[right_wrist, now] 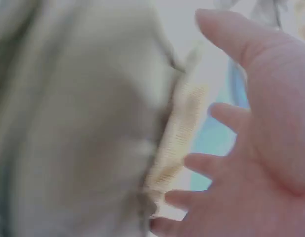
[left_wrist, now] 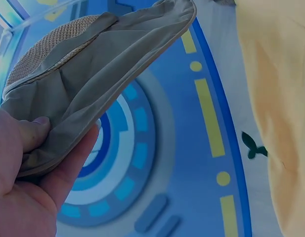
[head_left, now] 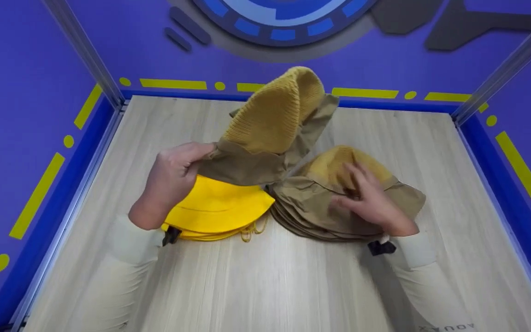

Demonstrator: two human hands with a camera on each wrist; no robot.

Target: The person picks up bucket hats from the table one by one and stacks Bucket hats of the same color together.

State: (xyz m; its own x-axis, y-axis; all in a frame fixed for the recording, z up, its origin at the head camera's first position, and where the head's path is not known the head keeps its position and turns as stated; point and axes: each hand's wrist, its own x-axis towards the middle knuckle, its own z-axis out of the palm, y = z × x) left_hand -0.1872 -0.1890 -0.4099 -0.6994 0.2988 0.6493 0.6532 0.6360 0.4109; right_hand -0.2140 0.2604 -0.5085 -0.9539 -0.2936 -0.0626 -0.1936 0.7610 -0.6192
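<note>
My left hand pinches the brim of a sun hat with a tan knitted crown and an olive-brown cloth brim, held up above the table. The left wrist view shows the thumb on one face of that brim and fingers behind it. A stack of similar brown hats lies on the right, its top one with a tan crown. Over this stack hovers my right hand, fingers spread and holding nothing. Below the raised hat lies a stack of bright yellow hats, partly hidden by my left hand.
The hats lie on a pale wood-grain table. Blue panels with yellow markings close it in at the back and sides, with metal posts at the corners. Thin yellow cords hang from the yellow stack.
</note>
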